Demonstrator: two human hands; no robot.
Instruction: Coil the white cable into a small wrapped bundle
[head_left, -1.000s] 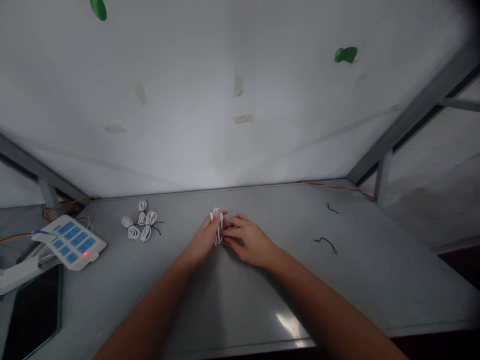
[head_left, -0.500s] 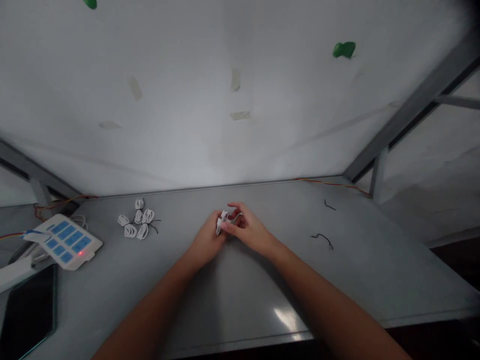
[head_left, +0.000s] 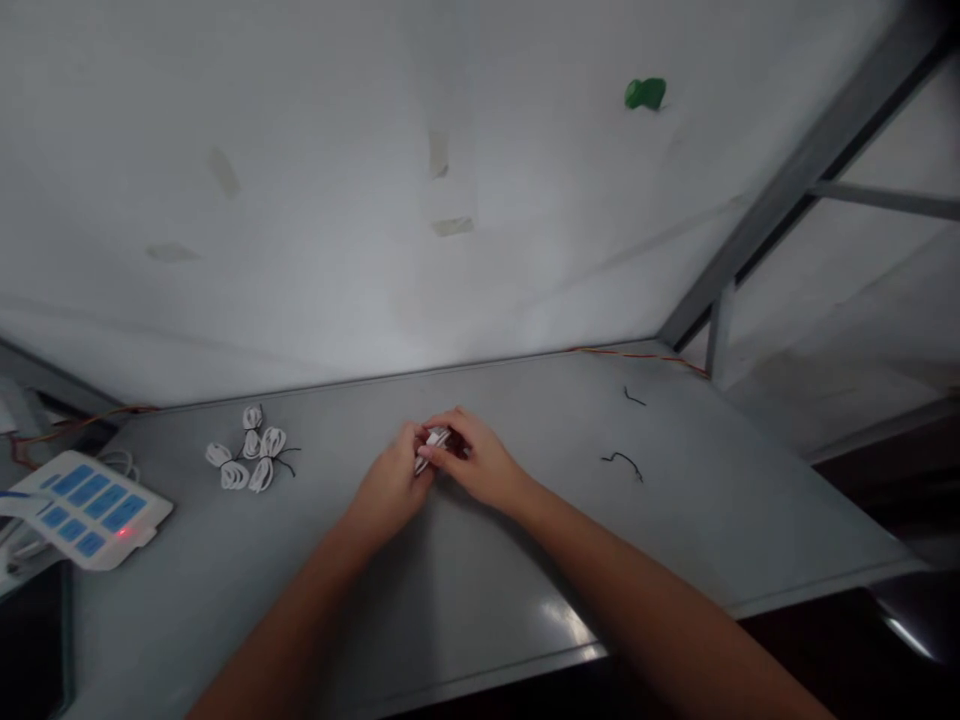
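Near the middle of the grey metal table [head_left: 525, 400], my left hand [head_left: 390, 487] and my right hand [head_left: 480, 462] meet around a small white coiled cable [head_left: 435, 441]. Fingers of both hands pinch it, hiding most of the bundle. To the left of my hands lie several similar white cable coils [head_left: 273, 442] with black wire ends, not touched by either hand. Two short black wires [head_left: 621, 460] lie apart on the table to the right.
A white power strip with blue switches [head_left: 88, 510] and a red light sits at the left edge, with a dark phone [head_left: 34, 640] beside it. An orange wire [head_left: 637, 354] runs along the back edge, below a white wall [head_left: 375, 200] and a metal frame [head_left: 795, 180].
The view has swung to the right, so the table's contents sit further left in the picture. My hands have closed in around the white cable, which now shows less between my fingers.
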